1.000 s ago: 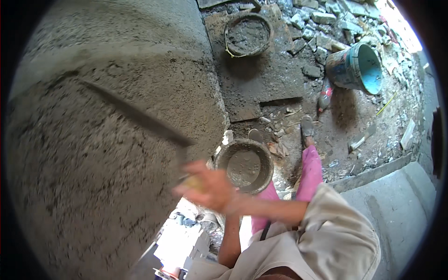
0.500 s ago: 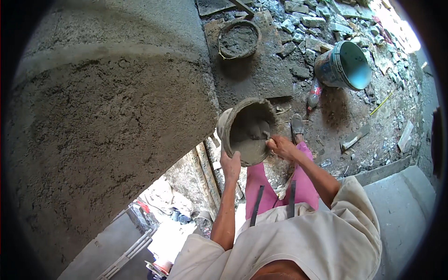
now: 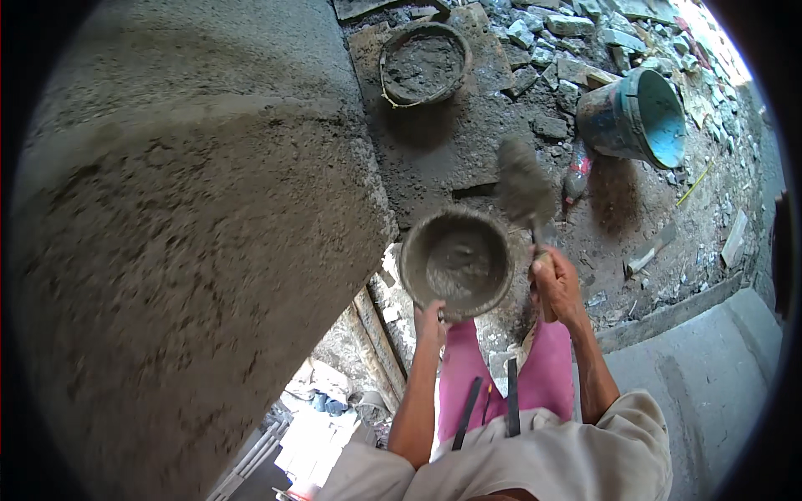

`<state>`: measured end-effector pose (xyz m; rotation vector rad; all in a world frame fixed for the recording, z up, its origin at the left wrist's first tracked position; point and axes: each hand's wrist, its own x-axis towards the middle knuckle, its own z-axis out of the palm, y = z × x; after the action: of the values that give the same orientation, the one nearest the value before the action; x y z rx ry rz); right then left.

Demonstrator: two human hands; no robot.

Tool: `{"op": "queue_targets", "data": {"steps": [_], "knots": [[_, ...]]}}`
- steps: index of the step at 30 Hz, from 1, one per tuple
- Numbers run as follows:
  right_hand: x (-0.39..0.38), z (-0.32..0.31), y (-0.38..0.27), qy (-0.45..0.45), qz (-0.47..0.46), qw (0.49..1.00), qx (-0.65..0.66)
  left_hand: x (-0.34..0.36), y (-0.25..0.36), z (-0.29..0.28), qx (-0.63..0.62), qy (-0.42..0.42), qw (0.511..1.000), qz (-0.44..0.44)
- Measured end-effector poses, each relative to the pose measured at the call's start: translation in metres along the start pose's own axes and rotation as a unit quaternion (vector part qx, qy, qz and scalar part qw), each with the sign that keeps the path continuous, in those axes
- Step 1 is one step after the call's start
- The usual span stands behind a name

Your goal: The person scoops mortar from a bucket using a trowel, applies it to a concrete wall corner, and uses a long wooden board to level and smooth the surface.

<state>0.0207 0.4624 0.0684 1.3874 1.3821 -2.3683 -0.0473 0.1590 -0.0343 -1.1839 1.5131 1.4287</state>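
Observation:
My left hand (image 3: pixel 430 324) is closed on the near rim of a mortar-caked bucket (image 3: pixel 506 265), held in front of my legs with its mouth facing up. Wet grey mortar (image 3: pixel 458 269) lies inside it. To the right of the bucket, my right hand (image 3: pixel 558 285) is wrapped round the handle of a trowel (image 3: pixel 537 234). The trowel's blade points away from me, blurred by motion, and carries a lump of mortar (image 3: pixel 525 179). On the left rises a broad surface (image 3: pixel 209 250) of rough, damp plaster, its edge close to the bucket.
A second bucket (image 3: pixel 383 75) of mortar stands on a dirty board (image 3: pixel 493 138) at the far side. Right of it, a blue bucket (image 3: pixel 610 121) lies tipped over, beside a plastic bottle (image 3: pixel 576 171). Broken rubble (image 3: pixel 568 25) covers the far ground. A concrete ledge (image 3: pixel 702 359) runs at the near right.
The trowel has come out of the bucket with mortar on it, and my right hand has moved right. The bucket, tilted before, now sits more upright in my left hand.

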Motion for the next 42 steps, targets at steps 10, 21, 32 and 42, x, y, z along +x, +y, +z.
{"op": "queue_targets", "data": {"steps": [10,21,32,42], "knots": [[0.271,0.287,0.067,0.086,-0.146,0.985,-0.040,0.019,-0.003,-0.064,0.188,0.167,0.968,-0.013],[0.196,0.266,0.006,-0.023,-0.144,0.974,-0.173,-0.027,0.006,-0.082,0.063,0.167,0.982,-0.057],[0.411,0.291,0.041,-0.058,-0.068,0.975,-0.202,-0.030,-0.004,-0.034,0.019,0.102,0.993,-0.055],[0.345,0.327,0.015,-0.076,-0.088,0.988,-0.098,-0.038,-0.012,-0.084,0.026,0.131,0.990,-0.048]]}}
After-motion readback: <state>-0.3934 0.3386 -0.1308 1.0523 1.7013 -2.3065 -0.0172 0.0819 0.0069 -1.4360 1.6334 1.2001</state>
